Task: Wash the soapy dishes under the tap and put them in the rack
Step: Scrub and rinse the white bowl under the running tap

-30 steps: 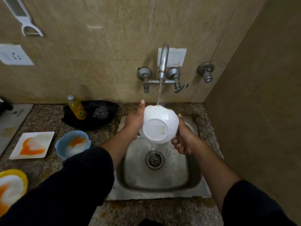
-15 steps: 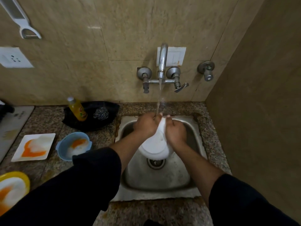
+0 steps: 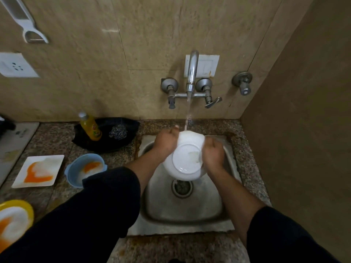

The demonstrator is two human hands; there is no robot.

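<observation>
White ceramic bowl point(image 3: 187, 158): grasped between both grips, underside and foot ring turned toward the camera, tilted, hanging over the steel sink point(image 3: 182, 230) just above the drain point(image 3: 181, 187).

Left grip point(image 3: 166, 142): clasps the bowl's left wall, thumb up beside the far rim.

Right grip point(image 3: 213, 153): fingers curled against the bowl's right wall, overlapping the edge of the foot ring.

Water stream point(image 3: 188, 114): falls from the tap point(image 3: 191, 73) and lands on the bowl's far rim, between the two grips.

Open room: the basin lies free below the grips and toward the person. The sink's right edge sits just beside the right grip. Beyond it come a narrow strip of granite table point(image 3: 245, 158) and then the side wall point(image 3: 303, 130).

Left of the left grip, past the sink's edge and near: black tray point(image 3: 106, 147) carrying a steel scrubber point(image 3: 118, 132) and a yellow soap bottle point(image 3: 90, 128).

Further left and nearer the person, well apart from the grips: blue bowl point(image 3: 70, 173), white square plate point(image 3: 55, 158) and yellow plate point(image 3: 28, 207), each smeared orange and white. The dark left sleeve point(image 3: 95, 205) partly covers the blue bowl.
</observation>
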